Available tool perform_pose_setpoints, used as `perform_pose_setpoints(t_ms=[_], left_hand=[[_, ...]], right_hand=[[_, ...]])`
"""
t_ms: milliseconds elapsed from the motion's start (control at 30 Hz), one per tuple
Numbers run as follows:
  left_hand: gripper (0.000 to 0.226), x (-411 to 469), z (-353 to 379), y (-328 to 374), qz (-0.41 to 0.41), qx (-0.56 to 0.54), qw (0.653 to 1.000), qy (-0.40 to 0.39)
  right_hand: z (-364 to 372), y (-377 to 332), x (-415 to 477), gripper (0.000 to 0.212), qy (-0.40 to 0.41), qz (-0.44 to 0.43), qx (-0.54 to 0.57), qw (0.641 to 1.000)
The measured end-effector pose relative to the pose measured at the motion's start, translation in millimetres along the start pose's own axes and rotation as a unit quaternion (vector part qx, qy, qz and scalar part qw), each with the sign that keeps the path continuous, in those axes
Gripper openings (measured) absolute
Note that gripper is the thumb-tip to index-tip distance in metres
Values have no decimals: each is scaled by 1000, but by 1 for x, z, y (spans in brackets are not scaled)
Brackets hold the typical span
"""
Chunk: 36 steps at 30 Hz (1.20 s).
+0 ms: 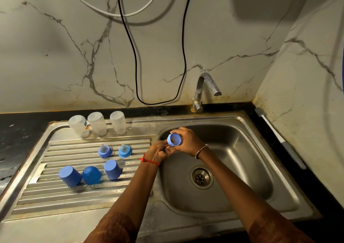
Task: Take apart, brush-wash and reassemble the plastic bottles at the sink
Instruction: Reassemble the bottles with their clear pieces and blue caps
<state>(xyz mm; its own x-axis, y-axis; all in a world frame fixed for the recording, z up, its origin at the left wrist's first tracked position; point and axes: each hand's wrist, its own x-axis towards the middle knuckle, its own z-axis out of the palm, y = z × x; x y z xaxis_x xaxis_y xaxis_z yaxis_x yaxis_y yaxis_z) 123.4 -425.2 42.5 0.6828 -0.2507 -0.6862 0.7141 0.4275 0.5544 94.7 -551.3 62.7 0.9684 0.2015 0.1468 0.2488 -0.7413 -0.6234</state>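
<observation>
My right hand (188,142) grips a blue screw ring (174,139) over the left edge of the sink basin (232,149), its open side facing me. My left hand (160,150) is just below it, fingers touching the ring's underside; what they hold there is hidden. Three clear bottle bodies (97,123) stand upside down at the back of the drainboard (55,192). Two blue rings with nipples (115,150) sit on the ribs in front of them. Three blue caps (90,174) stand mouth down nearer me.
The tap (204,90) arches over the basin's back rim, with no water running. A bottle brush (279,138) lies on the dark counter along the right wall. A black cable (137,75) hangs down the marble wall. The drain (201,176) is uncovered.
</observation>
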Motion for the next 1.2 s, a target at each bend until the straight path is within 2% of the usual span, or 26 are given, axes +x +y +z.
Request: perform_pose_setpoints(t_ms=[167, 267, 367, 433, 533, 667, 767, 900, 1033, 1200], left_hand=[[32, 12, -2, -10, 74, 1, 997, 20], [33, 5, 6, -14, 134, 8, 988, 75], [33, -4, 16, -18, 225, 50, 963, 140], [32, -12, 18, -20, 247, 59, 956, 146], [26, -11, 12, -18, 217, 58, 966, 129], [23, -3, -1, -8, 99, 40, 994, 7], [28, -6, -6, -5, 36, -9, 997, -66], [28, -12, -7, -4, 11, -51, 995, -82], [23, -12, -6, -3, 15, -79, 994, -75], [23, -16, -4, -3, 4, -108, 990, -85]], right_hand=[[7, -1, 1, 50, 4, 27, -24, 999], [11, -3, 0, 40, 10, 42, -35, 998], [18, -4, -1, 26, 27, 58, -50, 997], [20, -7, -1, 22, 33, 58, -58, 996], [16, -6, -2, 30, 30, 55, -58, 996], [12, -4, 0, 42, 35, 69, -33, 996], [12, -6, 0, 44, 38, 75, -22, 996], [12, -9, -1, 46, 44, 74, -17, 996], [12, -15, 0, 57, 37, 68, -29, 997], [11, -19, 1, 53, 45, 54, -23, 997]])
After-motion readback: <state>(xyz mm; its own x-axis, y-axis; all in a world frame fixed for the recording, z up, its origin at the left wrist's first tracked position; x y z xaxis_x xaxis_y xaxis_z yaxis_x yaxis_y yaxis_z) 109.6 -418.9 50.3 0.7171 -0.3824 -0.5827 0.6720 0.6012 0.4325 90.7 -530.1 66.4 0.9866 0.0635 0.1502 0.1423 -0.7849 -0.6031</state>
